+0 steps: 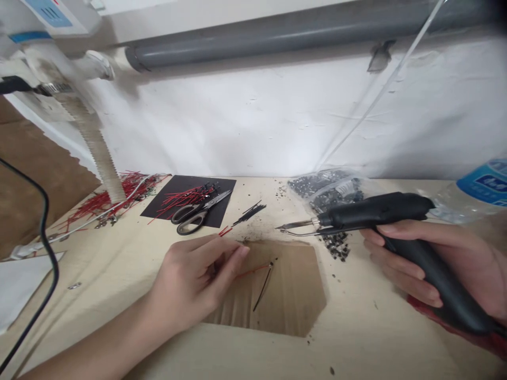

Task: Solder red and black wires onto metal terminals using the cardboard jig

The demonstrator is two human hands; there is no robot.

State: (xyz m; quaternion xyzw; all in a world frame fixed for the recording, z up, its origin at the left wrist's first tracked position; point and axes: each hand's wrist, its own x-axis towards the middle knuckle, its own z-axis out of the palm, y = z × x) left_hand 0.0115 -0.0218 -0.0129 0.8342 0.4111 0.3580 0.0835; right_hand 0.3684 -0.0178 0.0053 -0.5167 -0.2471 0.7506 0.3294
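Note:
My right hand [431, 264] is wrapped round the black handle of a soldering gun [376, 211]. The gun's metal tip points left, over the table, with a thin feed tube beneath it. My left hand [202, 274] is closed in a pinch above a piece of cardboard [293, 295]; what its fingertips hold, if anything, is hidden. From beneath that hand a thin red wire [255, 270] runs right to a tiny component [271, 264], and a black wire [262, 289] slants down from it across the cardboard. Short red wire ends [225, 231] show just behind the hand.
Scissors [194, 217] and red wires [184, 196] lie on a black sheet [158, 203]. Black pieces [249, 212] lie beside it. A bag of small parts [332, 190] rests by the wall; loose parts [336, 247] spill nearer. A bottle [475, 190] is right, red wires [130, 190] left.

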